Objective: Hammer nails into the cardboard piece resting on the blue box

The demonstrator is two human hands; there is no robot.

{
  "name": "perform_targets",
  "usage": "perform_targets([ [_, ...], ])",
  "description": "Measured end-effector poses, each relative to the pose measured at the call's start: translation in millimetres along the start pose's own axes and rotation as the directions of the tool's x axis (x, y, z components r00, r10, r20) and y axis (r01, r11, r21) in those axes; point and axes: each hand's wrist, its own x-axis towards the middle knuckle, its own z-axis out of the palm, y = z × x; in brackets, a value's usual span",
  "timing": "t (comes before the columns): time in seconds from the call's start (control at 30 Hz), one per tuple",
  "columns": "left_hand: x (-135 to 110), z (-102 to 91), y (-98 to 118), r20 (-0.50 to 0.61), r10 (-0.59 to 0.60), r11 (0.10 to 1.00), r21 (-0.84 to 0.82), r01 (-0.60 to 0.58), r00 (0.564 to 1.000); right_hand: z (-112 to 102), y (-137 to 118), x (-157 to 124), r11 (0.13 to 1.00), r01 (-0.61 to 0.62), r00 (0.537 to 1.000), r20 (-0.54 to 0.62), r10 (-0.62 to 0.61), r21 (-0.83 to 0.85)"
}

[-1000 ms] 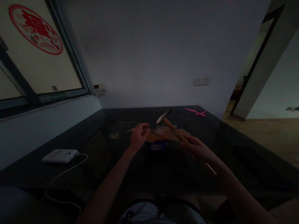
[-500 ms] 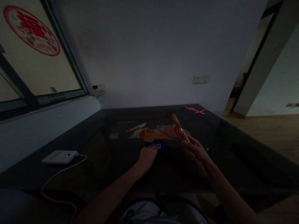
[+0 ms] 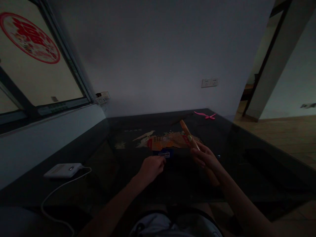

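Note:
In the dim light, my right hand is wrapped round a long brown stick-like thing with a shiny round spot partway along. It slants up and left over the table; its exact kind is unclear. My left hand is closed, with its knuckles up, just in front of a small blue box-like thing with a white label. Whether anything is inside its fingers is hidden. Behind the blue thing lies a torn-edged orange-brown packet with red ends, its right end beside the stick.
The dark glossy table bears a printed bird pattern. A white power bank with a white cable lies at left. A pink ribbon-like thing lies at the far right corner, and a dark flat thing at right.
My left hand has drawn back slightly to the left and down, leaving more of the blue thing's label showing. My right hand keeps its hold on the stick. The view has shifted slightly.

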Motion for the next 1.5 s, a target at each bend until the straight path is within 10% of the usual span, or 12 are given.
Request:
perform_targets([
  [0.13,6,-27.2,-5,-0.232,0.081,0.968,-0.215,-0.132,0.969,0,1,1,1.000,0.008,1.000,0.002,-0.008,0.007],
  [0.3,66,-37.9,-33,-0.536,-0.126,0.874,-0.458,-0.163,0.835,-2,5,3,1.000,0.004,0.999,-0.034,-0.003,0.017],
  [0.5,118,-8.4,-58,-0.482,-0.214,0.757,-0.631,-0.167,0.850,-4,7,4,0.999,0.006,0.999,-0.046,-0.004,0.038],
  [1.2,107,7.1,-61,-0.408,-0.132,0.818,-0.559,-0.133,0.904,3,1,2,0.999,-0.024,0.998,-0.052,0.022,-0.023],
  [1.5,107,7.0,-62,-0.369,-0.096,0.812,-0.567,-0.141,0.925,16,-33,8,0.937,-0.032,0.999,-0.006,0.032,-0.349],
])
